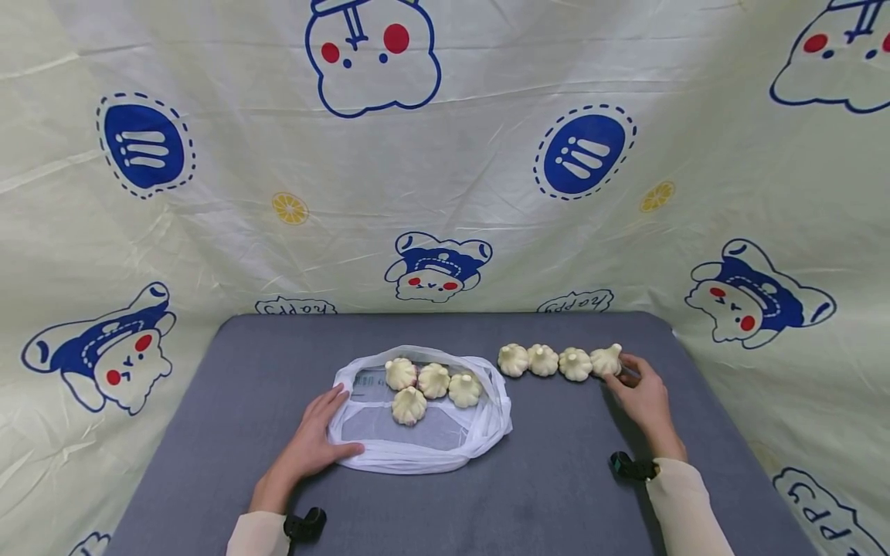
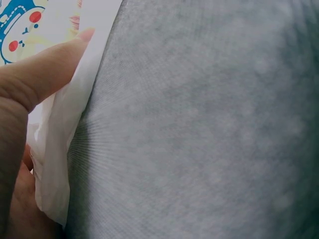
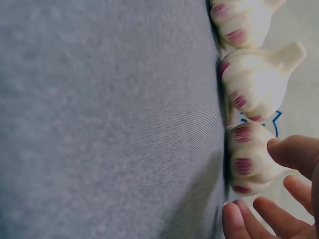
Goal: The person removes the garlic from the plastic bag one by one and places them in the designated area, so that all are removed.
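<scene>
A white plastic bag (image 1: 417,457) lies on the grey table with its mouth spread wide. Several garlic bulbs (image 1: 409,406) sit inside it. My left hand (image 1: 316,436) rests against the bag's left rim, fingers and thumb spread apart; its thumb (image 2: 55,67) lies over the white plastic in the left wrist view. To the right of the bag, several more bulbs (image 1: 542,360) stand in a row. My right hand (image 1: 643,392) is at the rightmost bulb (image 3: 249,162), thumb at its side and the other fingers loosely spread. Whether the index finger touches it is hard to tell.
The dark grey cloth-covered table (image 1: 556,494) ends at a back edge just behind the bulbs. A pale printed curtain (image 1: 459,170) with cartoon figures hangs behind and beside it. Black bands (image 1: 306,525) are on both wrists.
</scene>
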`<state>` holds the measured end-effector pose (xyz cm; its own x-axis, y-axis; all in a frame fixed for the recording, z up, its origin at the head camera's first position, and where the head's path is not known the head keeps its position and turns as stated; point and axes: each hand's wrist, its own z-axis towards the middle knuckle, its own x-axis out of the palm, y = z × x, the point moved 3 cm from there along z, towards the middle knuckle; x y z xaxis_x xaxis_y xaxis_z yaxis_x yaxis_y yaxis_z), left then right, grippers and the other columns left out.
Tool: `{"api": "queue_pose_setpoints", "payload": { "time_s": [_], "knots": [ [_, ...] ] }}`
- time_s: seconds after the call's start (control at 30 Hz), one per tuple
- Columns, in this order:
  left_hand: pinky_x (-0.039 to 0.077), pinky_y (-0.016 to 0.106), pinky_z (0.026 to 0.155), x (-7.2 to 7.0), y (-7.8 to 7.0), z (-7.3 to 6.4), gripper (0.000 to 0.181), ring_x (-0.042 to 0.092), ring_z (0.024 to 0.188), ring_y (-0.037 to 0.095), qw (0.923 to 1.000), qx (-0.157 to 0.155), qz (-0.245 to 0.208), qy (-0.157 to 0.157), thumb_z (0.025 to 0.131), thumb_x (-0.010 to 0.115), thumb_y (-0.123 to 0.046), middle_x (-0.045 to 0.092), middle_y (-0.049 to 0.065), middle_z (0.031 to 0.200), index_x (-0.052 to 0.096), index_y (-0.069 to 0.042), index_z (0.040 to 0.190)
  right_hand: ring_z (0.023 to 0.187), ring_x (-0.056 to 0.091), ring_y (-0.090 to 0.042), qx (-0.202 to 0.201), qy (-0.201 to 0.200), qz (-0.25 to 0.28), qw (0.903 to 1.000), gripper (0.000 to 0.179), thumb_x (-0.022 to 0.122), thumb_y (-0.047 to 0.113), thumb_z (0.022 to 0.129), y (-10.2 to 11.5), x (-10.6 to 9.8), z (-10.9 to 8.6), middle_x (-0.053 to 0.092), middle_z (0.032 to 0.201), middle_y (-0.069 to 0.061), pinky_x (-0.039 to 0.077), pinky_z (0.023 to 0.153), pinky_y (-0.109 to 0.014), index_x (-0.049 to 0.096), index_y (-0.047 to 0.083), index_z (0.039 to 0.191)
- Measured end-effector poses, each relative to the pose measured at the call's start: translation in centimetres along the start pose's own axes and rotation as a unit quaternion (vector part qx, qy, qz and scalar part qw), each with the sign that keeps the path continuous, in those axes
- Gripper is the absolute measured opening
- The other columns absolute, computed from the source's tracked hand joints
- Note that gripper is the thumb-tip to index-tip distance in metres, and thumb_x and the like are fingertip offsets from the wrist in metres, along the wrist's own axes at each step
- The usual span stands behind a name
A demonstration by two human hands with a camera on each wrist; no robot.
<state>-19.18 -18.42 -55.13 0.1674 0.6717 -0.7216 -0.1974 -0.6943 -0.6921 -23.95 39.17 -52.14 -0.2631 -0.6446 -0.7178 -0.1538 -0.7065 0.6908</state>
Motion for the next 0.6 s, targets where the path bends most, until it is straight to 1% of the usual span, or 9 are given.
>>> {"api": "queue_pose_setpoints", "payload": {
  "time_s": [0.03,0.07,0.13,0.3,0.43,0.53,0.6],
  "knots": [
    [0.025,0.07,0.118,0.0,0.0,0.0,0.102,0.025,0.15,0.049,1.0,-0.001,0.0,0.001,0.076,0.089,-0.042,0.032,0.022,0.165,0.041,0.001,0.155,0.125,0.06,-0.048,0.001,0.001,0.0,1.0,0.062,0.067,0.026,0.1,0.1,-0.1,-0.2,0.05,0.15,-0.03,0.055,0.092,-0.051,0.044,-0.001,0.151],
    [0.025,0.07,0.118,0.1,0.1,0.0,0.102,0.024,0.15,0.049,1.0,-0.002,0.0,0.003,0.076,0.089,-0.042,0.031,0.022,0.166,0.041,0.001,0.156,0.127,0.058,-0.049,0.0,0.003,-0.001,1.0,0.064,0.067,0.027,0.1,0.2,-0.1,-0.4,0.049,0.151,-0.03,0.052,0.095,-0.057,0.042,-0.001,0.152],
    [0.025,0.07,0.119,0.1,0.1,0.0,0.103,0.024,0.15,0.048,1.0,-0.002,0.001,0.004,0.076,0.089,-0.042,0.031,0.021,0.166,0.04,0.0,0.156,0.131,0.053,-0.052,-0.002,0.007,-0.009,0.9999,0.069,0.068,0.029,0.1,0.5,-0.3,-0.7,0.045,0.153,-0.032,0.048,0.099,-0.063,0.038,-0.002,0.154],
    [0.025,0.069,0.119,0.1,0.0,0.0,0.103,0.023,0.151,0.048,1.0,-0.002,0.001,0.005,0.076,0.089,-0.041,0.031,0.021,0.166,0.04,0.0,0.156,0.136,0.043,-0.056,-0.01,0.016,-0.029,0.9994,0.078,0.07,0.029,0.098,1.6,-0.8,-2.1,0.037,0.154,-0.036,0.046,0.101,-0.066,0.03,-0.002,0.157],
    [0.025,0.069,0.118,0.1,0.0,0.0,0.102,0.024,0.15,0.048,1.0,0.002,0.001,0.001,0.076,0.089,-0.041,0.032,0.022,0.165,0.041,0.001,0.155,0.136,0.04,-0.057,-0.021,0.028,-0.045,0.9984,0.084,0.071,0.033,0.097,2.7,-1.1,-3.4,0.034,0.153,-0.038,0.045,0.099,-0.068,0.025,-0.002,0.159],
    [0.026,0.07,0.118,0.1,-0.1,0.0,0.102,0.025,0.149,0.049,1.0,0.004,-0.001,-0.002,0.075,0.09,-0.041,0.032,0.023,0.165,0.041,0.002,0.155,0.136,0.038,-0.058,-0.033,0.034,-0.047,0.9977,0.087,0.071,0.037,0.097,3.9,-1.4,-4.4,0.032,0.153,-0.039,0.044,0.1,-0.07,0.024,-0.002,0.159],
    [0.026,0.07,0.117,0.1,0.0,0.0,0.102,0.025,0.149,0.049,1.0,0.005,0.001,-0.002,0.075,0.09,-0.041,0.033,0.023,0.165,0.041,0.002,0.155,0.136,0.037,-0.058,-0.045,0.038,-0.042,0.9974,0.089,0.072,0.037,0.096,4.7,-1.5,-4.9,0.03,0.154,-0.04,0.043,0.1,-0.07,0.023,-0.002,0.16]
  ]
}}
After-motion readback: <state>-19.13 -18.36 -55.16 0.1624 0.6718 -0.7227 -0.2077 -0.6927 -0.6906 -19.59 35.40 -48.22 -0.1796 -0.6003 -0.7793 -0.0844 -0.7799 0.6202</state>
